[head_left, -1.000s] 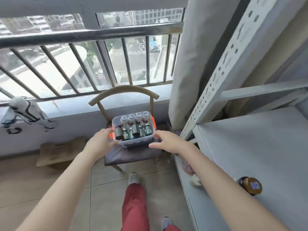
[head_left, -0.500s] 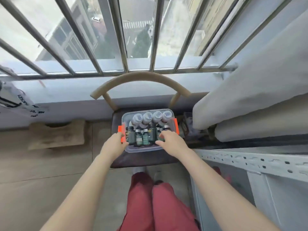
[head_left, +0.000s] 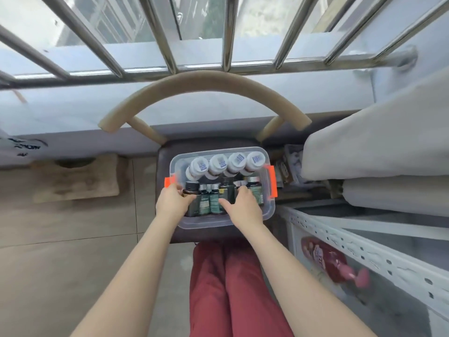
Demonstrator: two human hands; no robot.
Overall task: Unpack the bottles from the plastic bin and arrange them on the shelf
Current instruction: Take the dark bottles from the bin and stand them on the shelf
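Note:
A clear plastic bin (head_left: 269,210) with orange latches sits on a chair seat. Its back row holds several white-capped bottles (head_left: 220,164), and its front row holds dark green bottles (head_left: 209,201). My left hand (head_left: 173,204) reaches into the bin's left end, fingers curled round a brown bottle (head_left: 191,188) with a black cap. My right hand (head_left: 241,206) is inside the bin's right half, thumb and fingers closed on a dark bottle (head_left: 228,190). The white metal shelf (head_left: 364,255) stands at the lower right.
The chair has a curved wooden back (head_left: 206,85) and a dark cushion (head_left: 163,156), close under the window bars (head_left: 227,32). A grey curtain (head_left: 379,147) bunches at the right. A red item (head_left: 323,260) lies on a lower shelf level. My red-trousered legs (head_left: 233,288) are below.
Both hands have gone from the bin's sides into the bin and closed on bottles in the front row. The view has tilted further down and come closer to the bin.

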